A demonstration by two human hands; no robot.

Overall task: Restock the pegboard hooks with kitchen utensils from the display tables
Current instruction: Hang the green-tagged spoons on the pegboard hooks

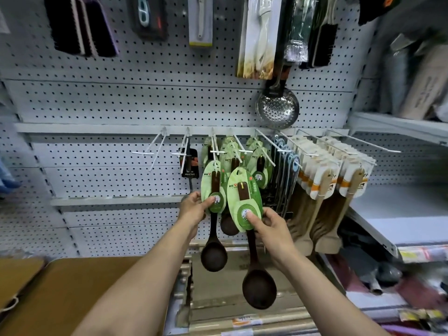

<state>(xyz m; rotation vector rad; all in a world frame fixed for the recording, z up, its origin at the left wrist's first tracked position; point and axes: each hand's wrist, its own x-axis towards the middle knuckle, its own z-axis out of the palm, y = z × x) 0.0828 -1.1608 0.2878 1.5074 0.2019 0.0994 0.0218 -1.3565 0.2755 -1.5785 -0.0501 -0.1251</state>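
In front of the white pegboard point(101, 103), both hands are raised to a row of hooks hung with dark wooden spoons on green oval cards; the left hand point(194, 208) grips the lower edge of one carded spoon point(213, 187), thumb across the round logo, and this card hangs on a white hook point(214, 147); its dark bowl hangs below the hand; the right hand point(270, 227) pinches the bottom of a second carded spoon point(244, 202), thumb pressed on the card's front, fingers curled behind; this one sits just beside the first, nearer the camera, tilted slightly, and whether its slot is on a hook cannot be told; more green-carded spoons hang behind; to the right hang pale wooden spatulas point(324, 190); above them a perforated steel skimmer point(277, 107); two bare hooks point(155, 150) stand to the left.
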